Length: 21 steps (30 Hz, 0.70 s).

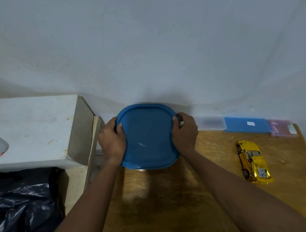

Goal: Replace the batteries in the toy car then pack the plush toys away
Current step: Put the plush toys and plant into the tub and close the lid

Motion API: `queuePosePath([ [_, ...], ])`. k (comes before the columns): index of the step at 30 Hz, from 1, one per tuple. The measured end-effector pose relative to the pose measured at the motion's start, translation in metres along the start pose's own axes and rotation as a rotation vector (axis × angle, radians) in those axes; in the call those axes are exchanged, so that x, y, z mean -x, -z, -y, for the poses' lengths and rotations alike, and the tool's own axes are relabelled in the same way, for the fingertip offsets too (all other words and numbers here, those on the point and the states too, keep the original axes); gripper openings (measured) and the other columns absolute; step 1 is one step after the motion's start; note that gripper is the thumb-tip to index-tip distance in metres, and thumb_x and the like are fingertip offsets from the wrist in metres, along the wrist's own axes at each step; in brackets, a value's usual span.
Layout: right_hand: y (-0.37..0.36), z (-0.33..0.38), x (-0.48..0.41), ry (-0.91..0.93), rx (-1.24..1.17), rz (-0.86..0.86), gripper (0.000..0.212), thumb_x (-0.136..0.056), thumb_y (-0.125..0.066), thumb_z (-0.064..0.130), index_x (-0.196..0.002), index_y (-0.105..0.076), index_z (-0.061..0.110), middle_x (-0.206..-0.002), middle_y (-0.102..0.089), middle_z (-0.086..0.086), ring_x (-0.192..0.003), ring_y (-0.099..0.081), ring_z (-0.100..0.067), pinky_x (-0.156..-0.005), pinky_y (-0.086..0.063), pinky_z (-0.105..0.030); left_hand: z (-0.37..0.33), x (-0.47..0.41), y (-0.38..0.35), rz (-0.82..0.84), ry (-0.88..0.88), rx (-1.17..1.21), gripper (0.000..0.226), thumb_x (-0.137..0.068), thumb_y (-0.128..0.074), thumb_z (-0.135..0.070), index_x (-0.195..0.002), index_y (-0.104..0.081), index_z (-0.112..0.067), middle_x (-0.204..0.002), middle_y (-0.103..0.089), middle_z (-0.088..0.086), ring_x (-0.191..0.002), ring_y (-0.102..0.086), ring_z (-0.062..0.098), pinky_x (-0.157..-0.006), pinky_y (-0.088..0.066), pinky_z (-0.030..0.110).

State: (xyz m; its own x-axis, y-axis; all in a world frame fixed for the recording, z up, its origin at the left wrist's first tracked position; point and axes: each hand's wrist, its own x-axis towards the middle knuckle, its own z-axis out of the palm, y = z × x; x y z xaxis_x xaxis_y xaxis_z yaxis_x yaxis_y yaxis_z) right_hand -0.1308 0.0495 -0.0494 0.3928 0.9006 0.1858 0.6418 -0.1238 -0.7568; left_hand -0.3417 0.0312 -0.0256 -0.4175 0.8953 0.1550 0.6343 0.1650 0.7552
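Note:
A container with a rounded blue lid (148, 136) stands at the far left end of the wooden table (172, 196), against the wall. My left hand (111, 138) grips its left edge and my right hand (185, 131) grips its right edge, thumbs on top of the lid. What is inside is hidden by the lid. A shiny yellow toy car (252, 161) lies upright on the table to the right, apart from both hands. No plush toys or batteries are in sight.
A white box (33, 131) sits to the left of the table, with a black plastic bag (22, 206) in front of it. Along the wall on the right lie a clear case (210, 123), a blue case (247, 124) and a pink packet (281, 127).

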Motion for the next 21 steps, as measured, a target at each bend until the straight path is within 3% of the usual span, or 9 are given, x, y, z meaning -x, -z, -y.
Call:
queuePosePath([
  [3, -0.001, -0.001, 0.000, -0.007, -0.006, 0.003, 0.021, -0.096, -0.054, 0.029, -0.111, -0.065, 0.017, -0.103, -0.060, 0.000, -0.086, -0.056, -0.010, -0.073, -0.044, -0.024, 0.001, -0.001, -0.001, 0.002, -0.002, -0.023, 0.024, -0.102, -0.053, -0.016, -0.120, -0.068, -0.013, -0.088, -0.064, -0.005, -0.076, -0.060, 0.016, -0.066, -0.045, 0.029],
  [6, -0.001, -0.003, 0.001, -0.010, -0.005, 0.004, 0.021, -0.096, -0.054, 0.029, -0.110, -0.065, 0.018, -0.103, -0.059, 0.001, -0.083, -0.055, -0.010, -0.070, -0.043, -0.023, 0.009, -0.006, -0.005, 0.018, 0.012, -0.031, 0.026, -0.103, -0.049, -0.025, -0.122, -0.064, -0.015, -0.092, -0.069, 0.002, -0.080, -0.063, 0.021, -0.070, -0.053, 0.038],
  [12, 0.001, 0.001, 0.001, -0.076, 0.005, 0.056, 0.023, -0.098, -0.050, 0.037, -0.110, -0.061, 0.020, -0.101, -0.060, 0.002, -0.082, -0.057, -0.014, -0.068, -0.047, -0.030, 0.010, -0.008, -0.007, 0.055, 0.073, -0.006, 0.030, -0.106, -0.042, -0.032, -0.127, -0.055, -0.014, -0.099, -0.067, 0.004, -0.091, -0.062, 0.023, -0.078, -0.053, 0.042],
  [14, 0.004, 0.002, 0.002, -0.161, -0.022, 0.106, 0.027, -0.098, -0.047, 0.043, -0.103, -0.059, 0.020, -0.093, -0.063, 0.004, -0.080, -0.059, -0.014, -0.063, -0.045, -0.029, 0.012, -0.009, -0.007, 0.122, 0.204, 0.023, 0.039, -0.106, -0.040, -0.040, -0.129, -0.052, -0.011, -0.099, -0.065, 0.005, -0.096, -0.061, 0.024, -0.082, -0.049, 0.042],
  [17, 0.007, 0.003, 0.002, -0.345, -0.152, 0.219, 0.038, -0.097, -0.044, 0.052, -0.079, -0.052, 0.019, -0.075, -0.058, 0.005, -0.070, -0.056, -0.014, -0.055, -0.036, -0.028, 0.014, -0.014, -0.005, 0.258, 0.355, 0.119, 0.048, -0.104, -0.035, -0.052, -0.110, -0.055, -0.009, -0.110, -0.061, 0.008, -0.102, -0.057, 0.025, -0.081, -0.040, 0.039],
  [19, 0.007, 0.004, 0.000, -0.418, -0.242, 0.258, 0.045, -0.098, -0.045, 0.052, -0.068, -0.047, 0.018, -0.066, -0.051, 0.005, -0.063, -0.051, -0.013, -0.053, -0.033, -0.028, 0.012, -0.017, -0.003, 0.312, 0.399, 0.193, 0.041, -0.105, -0.034, -0.052, -0.107, -0.051, -0.015, -0.111, -0.057, 0.005, -0.100, -0.053, 0.020, -0.081, -0.037, 0.036],
  [21, 0.006, 0.003, 0.000, -0.440, -0.288, 0.267, 0.050, -0.097, -0.046, 0.053, -0.069, -0.050, 0.011, -0.065, -0.051, 0.002, -0.062, -0.050, -0.014, -0.053, -0.035, -0.027, 0.011, -0.018, -0.002, 0.332, 0.415, 0.239, 0.039, -0.106, -0.034, -0.050, -0.109, -0.052, -0.015, -0.111, -0.057, 0.006, -0.096, -0.052, 0.017, -0.074, -0.038, 0.032],
])
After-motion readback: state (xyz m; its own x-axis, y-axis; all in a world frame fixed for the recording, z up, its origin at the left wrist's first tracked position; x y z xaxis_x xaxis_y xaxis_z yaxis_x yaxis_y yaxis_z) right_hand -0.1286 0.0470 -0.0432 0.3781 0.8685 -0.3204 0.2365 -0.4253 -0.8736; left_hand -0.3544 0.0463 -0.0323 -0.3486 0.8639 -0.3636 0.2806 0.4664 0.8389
